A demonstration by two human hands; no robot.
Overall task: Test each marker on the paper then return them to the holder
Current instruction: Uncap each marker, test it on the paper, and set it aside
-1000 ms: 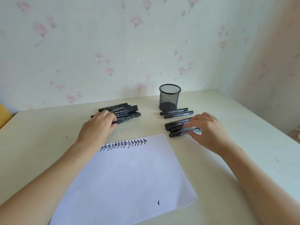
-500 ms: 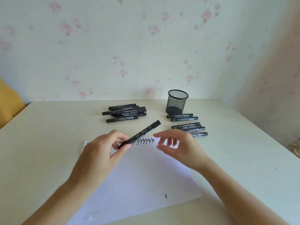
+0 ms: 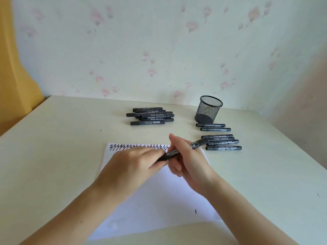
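Marker (image 3: 184, 150) in hand is the centre of things: the left hand (image 3: 134, 163) grips its lower end with curled fingers while the right hand (image 3: 187, 160) closes round the barrel, the far end pointing up and right towards the loose markers. Both hands hold it above the paper (image 3: 159, 197), a two-handed hold that looks like pulling the cap off before a test stroke, though the cap itself cannot be made out. The paper lies flat on the surface (image 3: 62, 147) directly in front of the person, with a row of zigzag marks (image 3: 138, 147) along its far edge and one small stray mark (image 3: 195, 211) near the near edge. Two groups of markers are kept apart, probably to separate tested from untested: a stacked pile (image 3: 150, 116) at the back left and a looser row (image 3: 221, 139) to the right, just in front of the mesh holder (image 3: 208, 109). The holder stands upright and seems to contain no markers, so the return step is likely not yet begun.
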